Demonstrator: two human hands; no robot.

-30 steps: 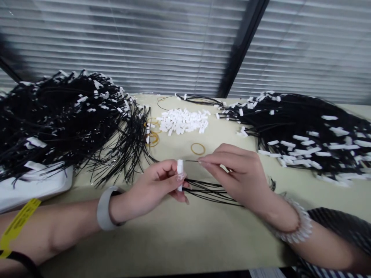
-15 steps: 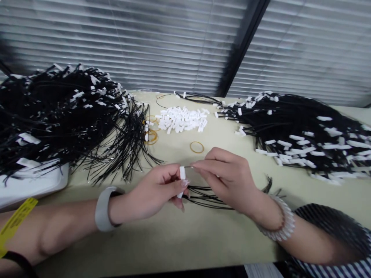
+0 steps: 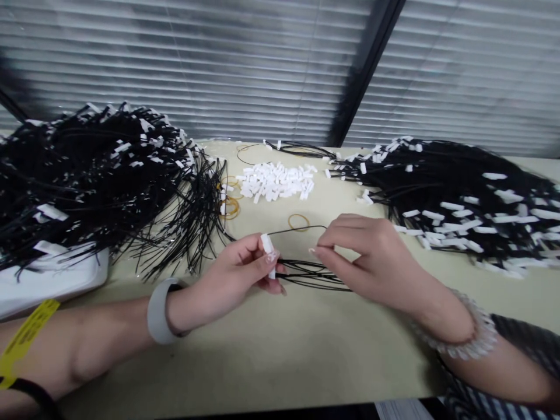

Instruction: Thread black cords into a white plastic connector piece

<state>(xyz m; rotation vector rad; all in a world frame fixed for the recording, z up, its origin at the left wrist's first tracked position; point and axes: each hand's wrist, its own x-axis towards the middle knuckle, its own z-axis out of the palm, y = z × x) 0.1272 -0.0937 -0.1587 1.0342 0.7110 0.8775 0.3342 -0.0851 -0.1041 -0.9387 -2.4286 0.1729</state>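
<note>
My left hand (image 3: 238,271) pinches a small white plastic piece (image 3: 267,244) between thumb and fingers, low in the middle of the table. A thin black cord (image 3: 297,228) runs from that piece to the right, into my right hand (image 3: 363,256), which grips it in its fingertips. Under both hands lies a small bundle of black cords (image 3: 312,274). A grey band sits on my left wrist and a pale beaded bracelet on my right.
A big heap of black cords with white tags (image 3: 91,175) fills the left, partly on a white tray (image 3: 52,280). Another such heap (image 3: 459,192) lies at the right. Loose white pieces (image 3: 275,182) and rubber bands (image 3: 298,222) lie behind my hands. Window blinds stand behind the beige table (image 3: 280,350).
My right hand has drawn away to the right, and a longer stretch of black cord now shows between it and the white piece. My left hand stayed nearly in place.
</note>
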